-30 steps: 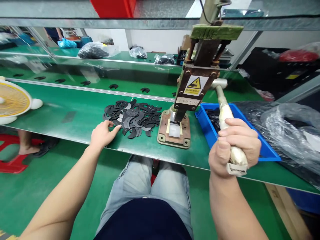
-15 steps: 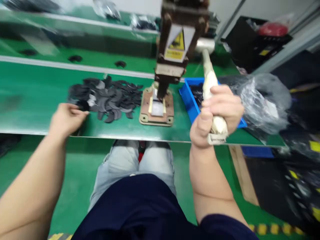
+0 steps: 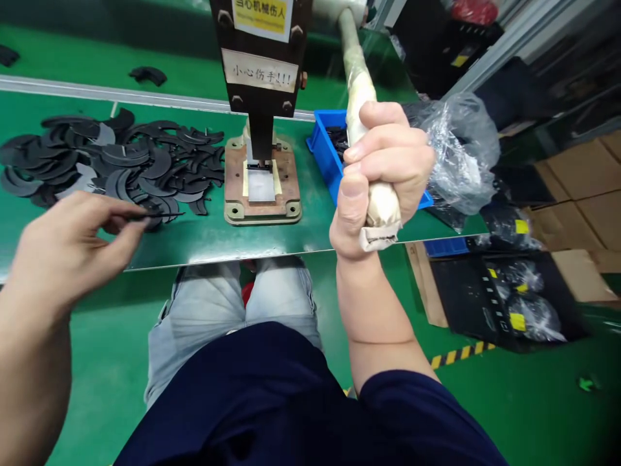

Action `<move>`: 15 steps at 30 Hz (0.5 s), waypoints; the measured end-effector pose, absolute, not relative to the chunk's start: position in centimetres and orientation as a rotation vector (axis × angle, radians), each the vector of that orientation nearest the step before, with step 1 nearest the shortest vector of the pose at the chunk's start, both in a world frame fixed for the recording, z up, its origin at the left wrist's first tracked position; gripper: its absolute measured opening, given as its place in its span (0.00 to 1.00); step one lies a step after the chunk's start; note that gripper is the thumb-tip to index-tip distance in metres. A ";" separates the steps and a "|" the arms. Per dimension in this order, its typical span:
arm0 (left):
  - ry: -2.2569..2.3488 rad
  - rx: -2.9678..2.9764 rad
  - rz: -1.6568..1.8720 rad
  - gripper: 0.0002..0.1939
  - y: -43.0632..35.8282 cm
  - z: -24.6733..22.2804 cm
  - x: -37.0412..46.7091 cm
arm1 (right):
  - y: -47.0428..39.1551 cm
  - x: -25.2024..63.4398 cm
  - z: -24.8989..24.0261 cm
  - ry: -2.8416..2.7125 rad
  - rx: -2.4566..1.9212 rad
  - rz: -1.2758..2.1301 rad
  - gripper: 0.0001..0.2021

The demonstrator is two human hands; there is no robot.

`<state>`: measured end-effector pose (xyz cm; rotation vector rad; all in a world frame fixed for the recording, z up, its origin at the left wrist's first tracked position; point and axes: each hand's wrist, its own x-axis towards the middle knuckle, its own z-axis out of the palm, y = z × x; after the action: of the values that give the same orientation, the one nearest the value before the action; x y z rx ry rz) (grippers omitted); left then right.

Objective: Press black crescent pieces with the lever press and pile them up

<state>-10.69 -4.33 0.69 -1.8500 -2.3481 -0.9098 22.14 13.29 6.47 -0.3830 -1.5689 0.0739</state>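
Between the thumb and fingers of my left hand (image 3: 87,239) is a thin black curved part (image 3: 165,214), seen nearly edge-on. Just behind it spreads a heap of similar black curved parts (image 3: 140,158) on the green bench. My right hand (image 3: 388,165) is wrapped round the tape-covered lever (image 3: 359,87) of a hand press (image 3: 262,97). Under the press's ram, a metal block with a pale top (image 3: 262,188) sits on the brownish base plate (image 3: 235,188). A small black piece shows at the ram's lower end; I cannot tell what it is.
Right of the press, a blue bin (image 3: 323,145) holds dark parts, partly hidden by my right hand. A clear plastic bag (image 3: 460,149) lies beside it. Along the back, a curved part (image 3: 148,75) rests beyond a pale rail (image 3: 189,103). An open box with bagged items (image 3: 528,304) stands lower right.
My left hand has lifted a black curved part from the heap's near edge toward the press. My right hand keeps its grip on the lever. The whole view has shifted and sharpened.
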 end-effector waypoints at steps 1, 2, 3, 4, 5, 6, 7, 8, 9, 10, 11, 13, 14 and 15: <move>-2.258 -1.977 -0.859 0.14 -3.9 0.9 -9.8 | 13.3 22.1 6.5 -1.561 -0.348 0.084 0.09; -2.168 -2.106 -0.812 0.13 -3.5 0.8 -9.0 | 13.3 22.1 6.5 -1.547 -0.305 0.101 0.09; -2.089 -2.223 -0.774 0.13 -3.1 0.6 -8.5 | 13.3 22.1 6.5 -1.535 -0.273 0.118 0.09; -2.039 -2.312 -0.756 0.13 -2.7 0.2 -8.1 | 13.4 22.1 6.5 -1.528 -0.262 0.128 0.09; -2.004 -2.383 -0.742 0.13 -2.3 -0.2 -7.7 | 13.4 22.1 6.4 -1.524 -0.265 0.131 0.09; -1.981 -2.428 -0.739 0.13 -2.0 -0.5 -7.4 | 13.5 22.1 6.4 -1.523 -0.270 0.134 0.09; -1.971 -2.440 -0.749 0.13 -1.8 -0.8 -7.0 | 13.6 22.2 6.3 -1.522 -0.260 0.134 0.09; -1.975 -2.416 -0.777 0.13 -1.6 -0.9 -6.7 | 13.6 22.2 6.3 -1.521 -0.249 0.138 0.09; -1.991 -2.371 -0.816 0.13 -1.5 -1.0 -6.4 | 13.7 22.2 6.3 -1.525 -0.235 0.143 0.08; -2.018 -2.313 -0.860 0.13 -1.5 -0.9 -6.0 | 13.7 22.2 6.2 -1.530 -0.222 0.150 0.07; -2.051 -2.256 -0.896 0.13 -1.5 -0.8 -5.8 | 13.8 22.2 6.2 -1.534 -0.214 0.160 0.07; -2.122 -2.176 -0.935 0.14 -1.6 -0.7 -5.4 | 13.7 22.3 6.2 -1.536 -0.216 0.185 0.07; -2.166 -2.147 -0.953 0.14 -1.6 -0.8 -5.3 | 13.7 22.3 6.1 -1.531 -0.220 0.194 0.06; -2.210 -2.120 -0.972 0.14 -1.6 -0.9 -5.3 | 13.6 22.3 6.1 -1.526 -0.222 0.194 0.06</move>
<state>-5.27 -1.60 -0.92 -2.1197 -2.2099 -0.9722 22.32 13.59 6.08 -0.2221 -1.5264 0.1943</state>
